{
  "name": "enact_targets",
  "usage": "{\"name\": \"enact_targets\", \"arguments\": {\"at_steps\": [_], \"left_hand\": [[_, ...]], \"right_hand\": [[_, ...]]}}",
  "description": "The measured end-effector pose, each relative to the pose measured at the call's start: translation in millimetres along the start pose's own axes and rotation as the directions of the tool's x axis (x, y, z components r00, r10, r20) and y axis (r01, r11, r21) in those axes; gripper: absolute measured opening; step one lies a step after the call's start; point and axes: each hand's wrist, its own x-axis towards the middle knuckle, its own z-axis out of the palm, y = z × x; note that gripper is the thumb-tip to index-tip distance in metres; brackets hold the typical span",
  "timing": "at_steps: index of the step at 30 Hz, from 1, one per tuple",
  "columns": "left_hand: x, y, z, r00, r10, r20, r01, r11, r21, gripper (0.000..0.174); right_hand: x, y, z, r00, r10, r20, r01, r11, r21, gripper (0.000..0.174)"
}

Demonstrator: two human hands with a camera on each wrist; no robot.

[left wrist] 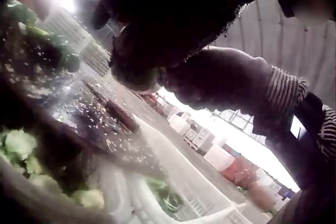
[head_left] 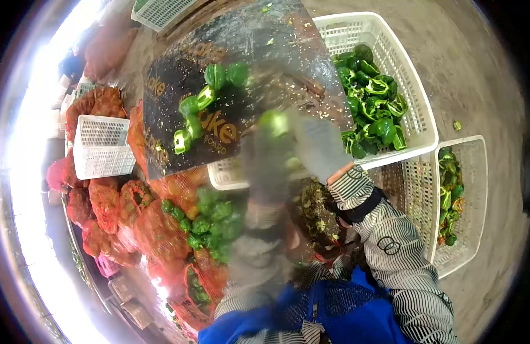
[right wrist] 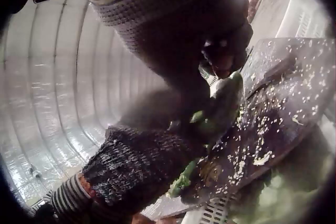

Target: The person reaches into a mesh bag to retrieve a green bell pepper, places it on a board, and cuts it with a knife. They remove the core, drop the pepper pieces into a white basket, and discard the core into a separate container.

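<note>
In the head view, my gloved left hand (head_left: 266, 160), blurred by motion, grips a green pepper (head_left: 273, 122) over the board's near edge. Close on its right is my grey-gloved right hand (head_left: 321, 148), also blurred. The right wrist view has the right hand (right wrist: 176, 40) above, its curled fingers on the green pepper (right wrist: 227, 98), and the left hand (right wrist: 139, 166) below. Dark gloves hide most of the pepper (left wrist: 134, 79) in the left wrist view. Several green peppers (head_left: 215, 75), some cut open, lie on the seed-strewn board (head_left: 265, 46).
A white crate (head_left: 417, 109) of cut green peppers stands right of the board, with another crate (head_left: 477, 200) beyond. Red mesh sacks (head_left: 162, 229) and loose whole peppers (head_left: 202, 225) are at lower left. A brown-handled tool (left wrist: 122, 115) lies on the board. Scraps (head_left: 316, 212) lie below.
</note>
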Motion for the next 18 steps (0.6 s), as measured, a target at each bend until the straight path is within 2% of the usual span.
{"name": "enact_targets", "arguments": {"at_steps": [1, 3, 4, 5, 6, 7, 8, 9, 10, 11, 12, 13, 14, 15, 16, 17, 18], "left_hand": [[-2, -2, 2, 1.0, -0.007, 0.002, 0.007, 1.0, -0.004, 0.023], [-6, -4, 6, 0.992, -0.107, 0.063, 0.106, 0.994, 0.015, 0.018], [-9, -7, 5, 0.991, -0.115, 0.068, 0.115, 0.993, 0.016, 0.018], [-11, -10, 2, 0.904, -0.372, 0.209, 0.422, 0.711, -0.562, 0.018], [-11, -12, -3, 0.76, -0.46, 0.46, 0.545, 0.065, -0.836, 0.019], [-9, -18, -12, 0.753, -0.468, 0.463, 0.55, 0.06, -0.833, 0.019], [-5, -27, -24, 0.893, -0.34, 0.294, 0.395, 0.279, -0.875, 0.025], [-6, -32, -30, 0.977, -0.165, 0.132, 0.195, 0.463, -0.865, 0.031], [-16, -31, -29, 0.917, -0.299, 0.264, 0.37, 0.392, -0.842, 0.037], [-19, -38, -29, 0.915, -0.305, 0.266, 0.375, 0.39, -0.841, 0.037], [-21, -48, -30, 0.966, -0.178, 0.189, 0.258, 0.746, -0.614, 0.037], [-24, -54, -30, 0.985, -0.023, 0.169, 0.07, 0.957, -0.28, 0.036], [-29, -47, -26, 0.854, -0.382, 0.353, 0.509, 0.47, -0.722, 0.032], [-25, -47, -36, 0.852, -0.388, 0.352, 0.511, 0.468, -0.721, 0.032], [-14, -47, -52, 0.936, -0.253, 0.243, 0.349, 0.741, -0.573, 0.032], [-9, -48, -61, 0.982, -0.079, 0.174, 0.138, 0.923, -0.36, 0.031], [-10, -48, -63, 0.982, -0.083, 0.169, 0.14, 0.923, -0.358, 0.031]], "right_hand": [[-1, -1, 4, 1.0, 0.002, 0.006, -0.002, 1.0, -0.005, 0.037], [-6, -2, 17, 0.968, -0.185, -0.172, 0.186, 0.983, -0.009, 0.032], [-3, 1, 20, 0.969, -0.185, -0.162, 0.187, 0.982, -0.008, 0.032], [2, 7, 23, 0.968, -0.239, -0.078, 0.242, 0.97, 0.027, 0.031], [6, 10, 26, 0.956, -0.294, 0.004, 0.293, 0.954, 0.067, 0.03], [7, 11, 31, 0.955, -0.296, 0.016, 0.294, 0.953, 0.068, 0.03], [7, 11, 37, 0.953, -0.299, 0.058, 0.287, 0.945, 0.154, 0.033], [8, 8, 38, 0.947, -0.304, 0.099, 0.274, 0.932, 0.238, 0.035], [9, 4, 35, 0.946, -0.25, 0.207, 0.21, 0.958, 0.196, 0.038], [11, 2, 34, 0.944, -0.251, 0.213, 0.211, 0.958, 0.196, 0.038], [12, 1, 33, 0.93, -0.291, 0.224, 0.211, 0.923, 0.323, 0.037], [13, -2, 31, 0.915, -0.331, 0.229, 0.204, 0.872, 0.444, 0.036], [11, -6, 29, 0.927, -0.31, 0.212, 0.186, 0.87, 0.457, 0.029], [10, -11, 25, 0.925, -0.313, 0.217, 0.188, 0.87, 0.456, 0.029], [9, -14, 22, 0.9, -0.361, 0.243, 0.2, 0.84, 0.505, 0.025], [9, -17, 21, 0.873, -0.409, 0.264, 0.21, 0.806, 0.553, 0.021], [8, -18, 29, 0.903, -0.393, 0.176, 0.261, 0.825, 0.502, 0.016]]}}
